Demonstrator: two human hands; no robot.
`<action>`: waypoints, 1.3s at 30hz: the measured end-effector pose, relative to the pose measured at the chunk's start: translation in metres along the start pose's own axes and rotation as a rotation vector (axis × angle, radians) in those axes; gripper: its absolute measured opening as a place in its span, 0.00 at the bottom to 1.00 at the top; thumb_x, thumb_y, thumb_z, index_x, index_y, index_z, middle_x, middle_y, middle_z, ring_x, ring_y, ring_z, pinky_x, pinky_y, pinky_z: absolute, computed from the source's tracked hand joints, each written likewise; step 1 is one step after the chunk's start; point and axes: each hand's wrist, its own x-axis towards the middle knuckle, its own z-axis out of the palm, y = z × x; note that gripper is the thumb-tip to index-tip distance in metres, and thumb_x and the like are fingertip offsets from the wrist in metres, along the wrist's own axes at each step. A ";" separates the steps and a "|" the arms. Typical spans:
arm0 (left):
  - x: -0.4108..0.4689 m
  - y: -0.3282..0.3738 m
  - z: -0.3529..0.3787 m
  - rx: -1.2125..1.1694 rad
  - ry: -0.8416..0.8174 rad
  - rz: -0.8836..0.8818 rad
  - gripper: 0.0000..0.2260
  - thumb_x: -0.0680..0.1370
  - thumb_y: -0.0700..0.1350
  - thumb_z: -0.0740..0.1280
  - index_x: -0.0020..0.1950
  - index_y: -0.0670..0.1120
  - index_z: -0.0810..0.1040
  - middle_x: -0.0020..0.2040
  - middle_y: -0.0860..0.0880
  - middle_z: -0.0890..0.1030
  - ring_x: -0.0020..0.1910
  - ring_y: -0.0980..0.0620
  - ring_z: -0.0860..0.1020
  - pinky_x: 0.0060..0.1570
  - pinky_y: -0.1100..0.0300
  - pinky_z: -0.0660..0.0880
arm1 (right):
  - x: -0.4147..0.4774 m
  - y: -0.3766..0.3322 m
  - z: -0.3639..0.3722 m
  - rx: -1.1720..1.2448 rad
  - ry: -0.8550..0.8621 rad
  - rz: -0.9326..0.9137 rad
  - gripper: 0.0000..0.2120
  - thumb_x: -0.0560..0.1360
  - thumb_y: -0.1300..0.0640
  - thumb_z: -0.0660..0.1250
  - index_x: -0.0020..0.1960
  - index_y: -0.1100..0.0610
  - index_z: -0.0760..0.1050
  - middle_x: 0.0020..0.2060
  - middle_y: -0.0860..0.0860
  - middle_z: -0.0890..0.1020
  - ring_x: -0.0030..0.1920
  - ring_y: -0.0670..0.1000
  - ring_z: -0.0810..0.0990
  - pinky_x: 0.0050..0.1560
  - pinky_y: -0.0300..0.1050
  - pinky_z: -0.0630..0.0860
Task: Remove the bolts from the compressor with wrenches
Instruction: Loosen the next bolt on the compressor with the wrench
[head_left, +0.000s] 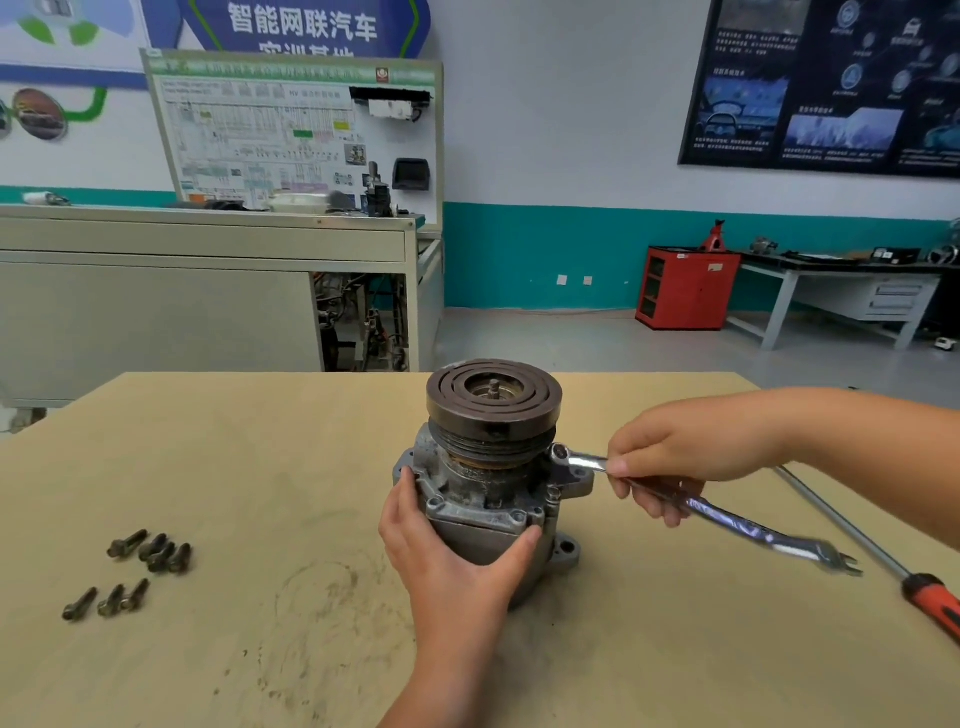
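on the tan table (260, 467), left hand (447, 551) grips the compressor (488, 467); right hand (675, 457) beside it holds the wrench (727, 514) at its upper bolt (560, 452).

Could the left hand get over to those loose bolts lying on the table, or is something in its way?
Probably yes. The loose bolts lie on the table to the left of the left hand, with nothing between them. But that hand grips the compressor and would have to let go first.
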 end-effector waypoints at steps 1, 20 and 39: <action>0.000 -0.001 0.000 -0.001 0.005 0.004 0.52 0.59 0.43 0.82 0.76 0.48 0.55 0.71 0.49 0.58 0.73 0.54 0.56 0.73 0.56 0.55 | -0.003 0.000 0.007 0.161 0.005 -0.017 0.14 0.82 0.52 0.52 0.46 0.56 0.72 0.32 0.48 0.81 0.34 0.47 0.82 0.35 0.36 0.76; 0.000 -0.003 0.001 -0.004 0.004 0.010 0.52 0.58 0.42 0.83 0.75 0.50 0.56 0.71 0.49 0.57 0.73 0.52 0.56 0.73 0.52 0.56 | -0.002 -0.012 0.015 -0.162 0.068 0.062 0.13 0.79 0.45 0.56 0.42 0.51 0.70 0.28 0.45 0.78 0.29 0.45 0.77 0.35 0.38 0.72; -0.001 -0.004 0.002 -0.053 -0.002 -0.010 0.51 0.58 0.43 0.82 0.70 0.61 0.54 0.68 0.55 0.58 0.71 0.58 0.58 0.68 0.63 0.57 | -0.006 -0.015 0.067 0.788 0.057 -0.032 0.13 0.82 0.53 0.54 0.45 0.59 0.69 0.21 0.50 0.77 0.21 0.47 0.77 0.20 0.34 0.70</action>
